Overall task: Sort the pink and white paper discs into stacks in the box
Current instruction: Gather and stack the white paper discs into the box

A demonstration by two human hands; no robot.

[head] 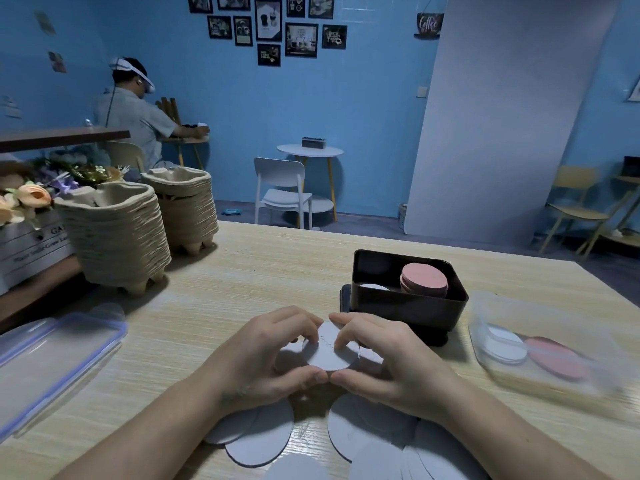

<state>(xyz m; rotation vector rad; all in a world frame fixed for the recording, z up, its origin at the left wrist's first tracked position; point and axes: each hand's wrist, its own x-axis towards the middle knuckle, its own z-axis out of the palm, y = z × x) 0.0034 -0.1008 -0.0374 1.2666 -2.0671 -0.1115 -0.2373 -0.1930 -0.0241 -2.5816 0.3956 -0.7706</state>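
Between both hands, round white discs (pixel 327 351) stacked.

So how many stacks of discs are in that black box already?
2. A tall pink stack stands in the right of the black box; a lower white stack sits at its left, half behind the near wall, which could hide more.

**Both hands on one white disc**

The left hand (pixel 273 355) and right hand (pixel 384 358) pinch a white disc (pixel 329 351) between fingers and thumbs, over the table (pixel 259 271). Just beyond them stands the black box (pixel 408 306), with a pink stack (pixel 424 278) on its right side and a white pile (pixel 374 287) sitting lower on its left. Loose discs (pixel 259 441) lie under the wrists. A clear tub (pixel 540 379) at right holds white and pink discs; a lid (pixel 52 358) lies at left.
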